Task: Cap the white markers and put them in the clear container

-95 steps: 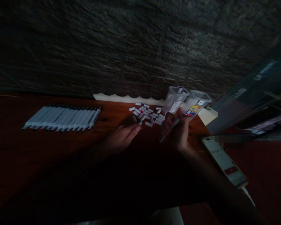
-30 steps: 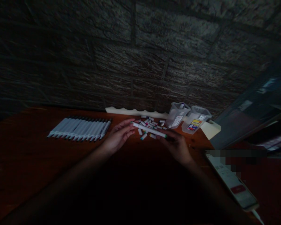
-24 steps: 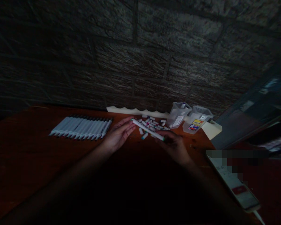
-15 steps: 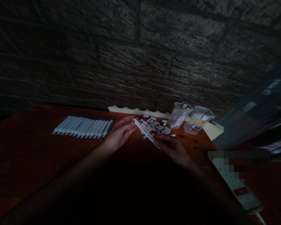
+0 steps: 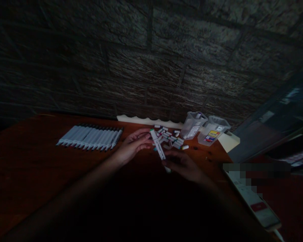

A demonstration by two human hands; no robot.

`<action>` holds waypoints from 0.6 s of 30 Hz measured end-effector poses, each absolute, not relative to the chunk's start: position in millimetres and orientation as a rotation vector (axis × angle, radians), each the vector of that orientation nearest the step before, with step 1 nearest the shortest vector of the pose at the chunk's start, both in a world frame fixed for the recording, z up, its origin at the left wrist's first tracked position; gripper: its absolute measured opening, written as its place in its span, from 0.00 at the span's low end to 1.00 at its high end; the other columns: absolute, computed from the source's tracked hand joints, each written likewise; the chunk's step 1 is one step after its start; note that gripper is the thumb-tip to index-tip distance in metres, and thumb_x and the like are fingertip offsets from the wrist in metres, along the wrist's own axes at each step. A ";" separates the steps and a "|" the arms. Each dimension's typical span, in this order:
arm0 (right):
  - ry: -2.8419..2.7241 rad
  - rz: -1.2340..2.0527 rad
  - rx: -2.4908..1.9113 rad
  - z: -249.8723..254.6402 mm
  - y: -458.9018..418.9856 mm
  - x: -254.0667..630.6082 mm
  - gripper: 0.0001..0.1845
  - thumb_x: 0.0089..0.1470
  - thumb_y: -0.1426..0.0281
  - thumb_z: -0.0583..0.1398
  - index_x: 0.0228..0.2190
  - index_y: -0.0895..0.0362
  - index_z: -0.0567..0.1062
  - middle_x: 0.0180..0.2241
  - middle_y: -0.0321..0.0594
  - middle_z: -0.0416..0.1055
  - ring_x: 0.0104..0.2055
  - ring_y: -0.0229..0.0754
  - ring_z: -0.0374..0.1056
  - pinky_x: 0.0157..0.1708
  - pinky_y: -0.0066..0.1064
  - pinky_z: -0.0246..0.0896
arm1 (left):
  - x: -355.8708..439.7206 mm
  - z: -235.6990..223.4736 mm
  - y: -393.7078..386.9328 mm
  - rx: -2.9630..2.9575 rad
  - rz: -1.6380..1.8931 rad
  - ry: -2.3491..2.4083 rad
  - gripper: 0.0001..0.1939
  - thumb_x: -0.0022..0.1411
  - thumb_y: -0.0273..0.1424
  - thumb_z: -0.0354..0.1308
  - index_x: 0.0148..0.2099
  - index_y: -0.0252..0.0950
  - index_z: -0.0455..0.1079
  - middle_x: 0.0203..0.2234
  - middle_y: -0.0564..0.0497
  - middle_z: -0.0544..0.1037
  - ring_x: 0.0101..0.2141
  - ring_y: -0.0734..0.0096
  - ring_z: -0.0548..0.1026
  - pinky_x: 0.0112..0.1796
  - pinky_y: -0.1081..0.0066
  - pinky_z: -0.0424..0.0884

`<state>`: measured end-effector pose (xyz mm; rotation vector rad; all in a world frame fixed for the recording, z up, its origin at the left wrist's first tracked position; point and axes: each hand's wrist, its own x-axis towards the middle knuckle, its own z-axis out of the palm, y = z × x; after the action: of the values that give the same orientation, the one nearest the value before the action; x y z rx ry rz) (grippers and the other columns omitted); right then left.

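Note:
My right hand (image 5: 180,163) grips a white twin-ended marker (image 5: 158,145) near its lower end. The marker slants up to the left, with green at both tips and dark print along its barrel. At its upper end, the thumb and fingertips of my left hand (image 5: 133,147) close against the cap; its other fingers stay loosely spread. Just behind the marker lies a loose pile of white marker caps (image 5: 168,136) with coloured ends. To the left, several markers without caps (image 5: 91,136) lie side by side in a neat row, dark nibs showing.
Two clear plastic tubs (image 5: 194,125), (image 5: 213,131) stand at the back right, one with a yellow label. A white scalloped strip (image 5: 148,121) runs along the stone wall (image 5: 131,67). A phone (image 5: 255,198) with a cable lies at the wooden table's (image 5: 35,161) right edge.
The marker has shifted slightly right and turned more upright, its lower end nearer to me. My left hand has followed its upper end to the right.

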<state>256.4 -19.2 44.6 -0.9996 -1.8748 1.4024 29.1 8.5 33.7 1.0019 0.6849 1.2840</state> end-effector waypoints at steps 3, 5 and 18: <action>-1.802 1.432 -0.991 42.8 -13.5 259.6 0.13 0.51 0.61 0.65 0.37 0.54 0.76 0.32 0.34 0.72 0.30 0.35 0.66 0.30 0.28 0.62 | 28.5 31.9 10.1 1.008 1.261 0.774 0.17 0.57 0.35 0.65 0.48 0.36 0.72 0.39 0.48 0.80 0.33 0.73 0.78 0.33 0.75 0.72; -1.730 1.410 -0.984 42.2 -9.3 262.2 0.13 0.49 0.60 0.66 0.34 0.55 0.74 0.27 0.32 0.69 0.26 0.34 0.63 0.26 0.26 0.59 | 27.1 28.8 12.4 1.001 1.253 0.846 0.18 0.56 0.38 0.65 0.47 0.36 0.73 0.36 0.49 0.80 0.31 0.75 0.77 0.31 0.76 0.70; -1.437 0.364 -1.152 145.0 60.1 339.5 0.22 0.49 0.50 0.62 0.27 0.57 0.70 0.22 0.32 0.66 0.21 0.33 0.60 0.20 0.25 0.55 | 22.5 22.2 19.1 0.983 1.227 0.953 0.23 0.50 0.42 0.67 0.45 0.35 0.73 0.31 0.50 0.79 0.28 0.75 0.72 0.31 0.75 0.67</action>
<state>339.5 60.1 145.0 -1.1519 -1.4366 0.3635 22.5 19.1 22.2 0.9835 0.9530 1.2274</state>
